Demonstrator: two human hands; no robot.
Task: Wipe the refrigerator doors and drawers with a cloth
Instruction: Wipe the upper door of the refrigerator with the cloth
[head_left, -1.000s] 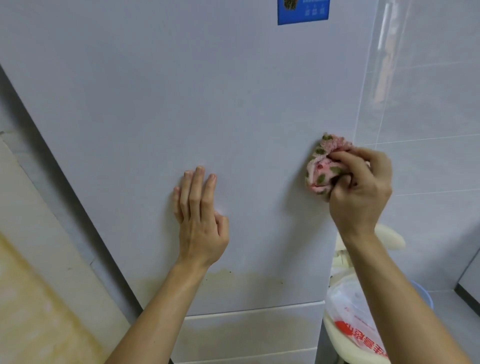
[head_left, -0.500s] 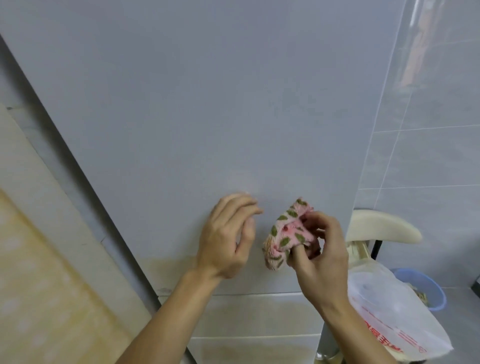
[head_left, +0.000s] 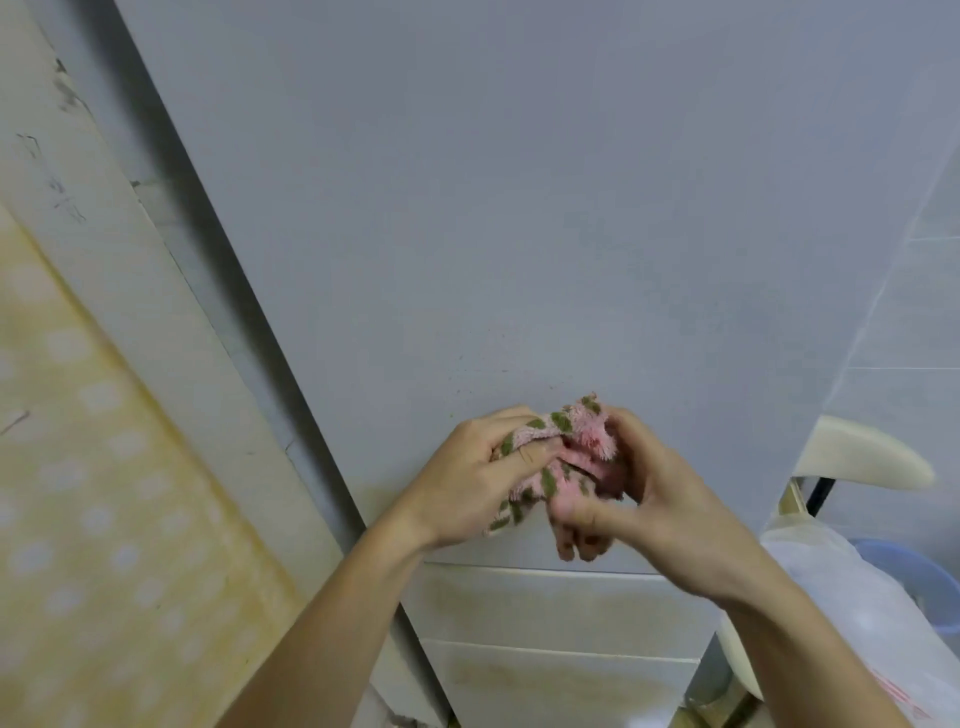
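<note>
A tall grey refrigerator door (head_left: 519, 208) fills the view, with small dark specks just above my hands and a yellowish stain along its lower edge. Below it are two pale drawer fronts (head_left: 561, 608), both stained. A pink cloth with green leaf prints (head_left: 576, 452) is bunched between my hands in front of the door's lower part. My left hand (head_left: 467, 483) grips its left side, thumb over the fabric. My right hand (head_left: 639, 493) holds its right side with curled fingers.
A cream panel and yellow dotted wall covering (head_left: 93, 467) run along the left. At right are grey wall tiles (head_left: 914, 312), a cream chair back (head_left: 862, 457), a white plastic bag (head_left: 857, 623) and a blue basin (head_left: 914, 577).
My left hand left the door and took hold of the cloth. My right hand brought the cloth down and left from the door's right edge. My view tilted downward.
</note>
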